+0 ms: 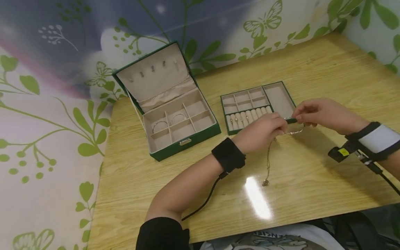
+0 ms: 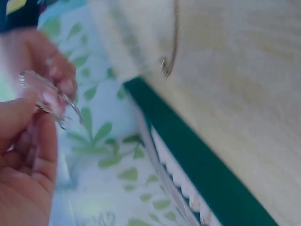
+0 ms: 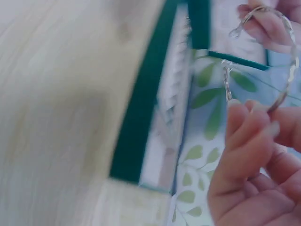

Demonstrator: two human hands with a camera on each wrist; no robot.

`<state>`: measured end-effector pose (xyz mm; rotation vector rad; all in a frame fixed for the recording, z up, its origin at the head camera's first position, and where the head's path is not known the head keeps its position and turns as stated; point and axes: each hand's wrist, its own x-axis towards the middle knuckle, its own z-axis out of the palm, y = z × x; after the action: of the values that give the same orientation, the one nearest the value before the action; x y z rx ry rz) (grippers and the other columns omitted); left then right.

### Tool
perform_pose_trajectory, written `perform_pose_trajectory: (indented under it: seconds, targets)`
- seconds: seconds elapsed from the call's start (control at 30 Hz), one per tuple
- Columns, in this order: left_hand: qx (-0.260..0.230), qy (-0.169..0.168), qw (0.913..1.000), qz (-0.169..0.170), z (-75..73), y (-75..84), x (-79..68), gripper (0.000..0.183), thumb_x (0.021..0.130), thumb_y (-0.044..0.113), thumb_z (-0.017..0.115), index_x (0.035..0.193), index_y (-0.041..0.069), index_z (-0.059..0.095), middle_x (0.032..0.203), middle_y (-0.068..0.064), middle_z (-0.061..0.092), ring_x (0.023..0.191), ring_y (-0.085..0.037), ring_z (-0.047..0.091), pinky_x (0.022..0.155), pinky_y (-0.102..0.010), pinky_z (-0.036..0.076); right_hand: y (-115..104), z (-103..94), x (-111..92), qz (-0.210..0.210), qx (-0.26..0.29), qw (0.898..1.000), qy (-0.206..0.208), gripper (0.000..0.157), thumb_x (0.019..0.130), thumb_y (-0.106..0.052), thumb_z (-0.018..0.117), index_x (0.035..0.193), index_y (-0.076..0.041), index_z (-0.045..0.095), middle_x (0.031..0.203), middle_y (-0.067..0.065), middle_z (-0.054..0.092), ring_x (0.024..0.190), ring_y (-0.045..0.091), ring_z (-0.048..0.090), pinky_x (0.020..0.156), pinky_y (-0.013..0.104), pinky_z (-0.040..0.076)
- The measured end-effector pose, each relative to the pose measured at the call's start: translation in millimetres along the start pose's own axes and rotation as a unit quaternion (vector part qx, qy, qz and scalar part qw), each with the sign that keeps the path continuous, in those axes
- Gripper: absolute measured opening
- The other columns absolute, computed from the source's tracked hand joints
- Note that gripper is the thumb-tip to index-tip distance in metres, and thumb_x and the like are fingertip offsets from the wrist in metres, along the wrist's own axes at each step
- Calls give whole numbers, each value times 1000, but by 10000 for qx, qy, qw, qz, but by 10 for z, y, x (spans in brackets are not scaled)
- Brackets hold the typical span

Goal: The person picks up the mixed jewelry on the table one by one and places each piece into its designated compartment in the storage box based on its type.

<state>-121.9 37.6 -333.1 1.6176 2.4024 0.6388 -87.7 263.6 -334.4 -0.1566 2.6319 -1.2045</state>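
Between my two hands, over the near edge of the jewelry tray [image 1: 235, 131], is a thin silver bracelet [image 1: 296, 132]. In the right wrist view the bracelet [image 3: 292, 66] is an open curve with its ends apart. The thumb and finger of my left hand [image 1: 264, 130] pinch one side of it; the left wrist view shows that left hand [image 2: 28, 160] close up. My right hand [image 1: 326, 114] pinches the other side, and in its wrist view the fingers of that right hand [image 3: 249, 155] curl round the band. A gold necklace [image 1: 268, 163] with a pendant lies below my left hand.
An open green jewelry box [image 1: 187, 140] stands to the left, its lid raised, with two bracelets [image 1: 178, 118] in its back compartments. Several rings [image 1: 236, 121] sit in the tray's ring rolls. A patterned wall covering [image 1: 215, 48] backs the wooden table [image 1: 312, 180].
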Motion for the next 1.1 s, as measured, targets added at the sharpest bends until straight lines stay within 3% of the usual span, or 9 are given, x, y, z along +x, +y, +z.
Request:
perform_pose_trajectory:
  seconds: [0.13, 0.27, 0.33, 0.5, 0.77, 0.87, 1.1]
  targets:
    - [-1228, 807, 9885, -350, -193, -99, -128, 13, 96, 15, 52, 102, 8, 61, 99, 0, 56, 88, -8, 48, 77, -13, 39, -132, -62, -29, -110, 558, 9983, 124, 33, 101, -25, 46, 119, 1, 57, 96, -1, 63, 82, 14, 57, 70, 24, 48]
    - [-2129, 1529, 9621, -752, -333, -163, -240, 12, 96, 15, 54, 103, 8, 61, 101, -2, 59, 84, -11, 51, 74, -16, 42, -290, -84, -26, -271, 603, 9976, 220, 34, 100, -29, 47, 121, -4, 57, 104, -5, 63, 89, 11, 58, 72, 21, 48]
    - [-2531, 1723, 9476, -911, -388, -177, -292, 14, 96, 15, 54, 105, 6, 60, 102, -4, 59, 85, -13, 53, 75, -17, 43, -380, -76, -14, -365, 607, 9970, 305, 33, 99, -29, 50, 121, -6, 57, 106, -7, 63, 89, 10, 59, 72, 22, 48]
    - [-3354, 2013, 9145, -1035, -475, -178, -407, 16, 97, 13, 51, 108, 3, 56, 100, -7, 57, 87, -17, 53, 79, -26, 46, -566, -30, 15, -696, 1081, 9899, 601, 27, 96, -24, 56, 115, -6, 61, 104, -6, 64, 78, 14, 57, 67, 23, 47]
    - [-4306, 2326, 8701, -582, -497, -212, -506, 14, 98, 4, 48, 106, -6, 51, 91, -4, 52, 85, -15, 50, 81, -25, 45, -714, 34, 38, -1182, 1397, 9789, 911, 18, 95, -16, 58, 109, -7, 64, 100, -5, 63, 69, 15, 50, 59, 24, 44]
    - [-4565, 2389, 8548, -617, -519, -204, -532, 13, 98, 1, 47, 106, -8, 50, 91, -3, 51, 84, -14, 49, 80, -24, 45, -744, 54, 62, -1325, 1489, 9749, 990, 18, 95, -14, 58, 110, -6, 64, 102, -4, 63, 70, 13, 51, 59, 22, 44]
    - [-4755, 2494, 8389, -888, -595, -215, -598, 13, 98, 1, 45, 108, -6, 50, 98, -9, 53, 88, -14, 52, 82, -22, 47, -792, 121, 142, -1541, 1597, 9691, 1076, 16, 93, -11, 60, 107, -4, 64, 90, -1, 63, 73, 12, 55, 62, 19, 45]
